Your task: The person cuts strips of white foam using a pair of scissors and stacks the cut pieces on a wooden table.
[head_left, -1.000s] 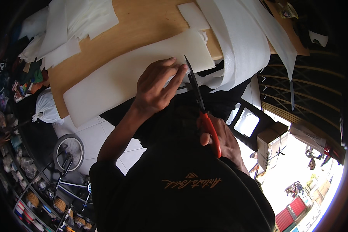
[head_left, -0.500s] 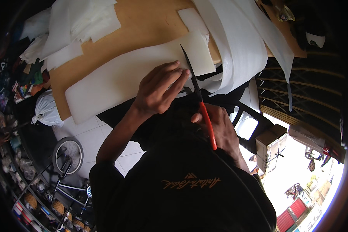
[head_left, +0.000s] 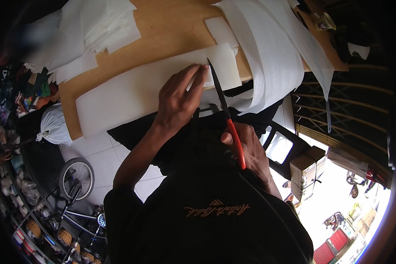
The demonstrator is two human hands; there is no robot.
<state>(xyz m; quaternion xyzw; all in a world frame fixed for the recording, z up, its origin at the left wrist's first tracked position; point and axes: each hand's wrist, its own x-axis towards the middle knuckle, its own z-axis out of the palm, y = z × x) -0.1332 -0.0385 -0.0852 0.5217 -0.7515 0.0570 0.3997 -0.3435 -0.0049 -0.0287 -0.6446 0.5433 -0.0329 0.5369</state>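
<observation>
While the right hand (head_left: 251,144) grips scissors (head_left: 227,113), the left (head_left: 178,97), hold unclear, touches sheeting (head_left: 123,94) beyond shirt lettering (head_left: 218,209).

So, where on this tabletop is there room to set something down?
Widest bare patch: the brown tabletop between the white pile, the small white piece and the long pale sheet. Crowded: the near side, with that sheet, the left grip and scissors; and the right, under draped white sheeting.

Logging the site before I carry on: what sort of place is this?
Probably a workshop: red-handled scissors in the right hand, and white sheets piled on a wooden table.
</observation>
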